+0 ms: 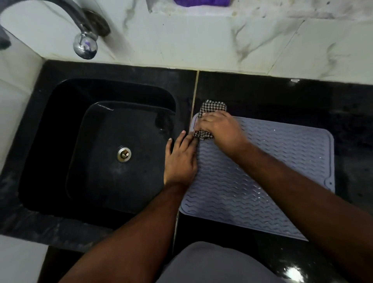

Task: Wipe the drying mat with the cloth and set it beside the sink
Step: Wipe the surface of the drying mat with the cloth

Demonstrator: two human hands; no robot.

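Note:
A pale grey drying mat (272, 165) with wavy ridges lies flat on the black counter, just right of the black sink (60, 141). My right hand (222, 129) presses a black-and-white checked cloth (212, 107) onto the mat's far left corner; cloth shows above and below the hand. Resting flat on the mat's left edge is my left hand (179, 159), fingers spread, fingertips touching the cloth's lower bunch. The mat's near left part is hidden under my forearms.
A chrome tap (84, 42) curves over the sink's back left; a drain (124, 154) sits in the basin. White marble-pattern tiles (201, 40) form the back wall, with a purple object (201, 2) on a ledge. Black counter (353, 121) extends right of the mat.

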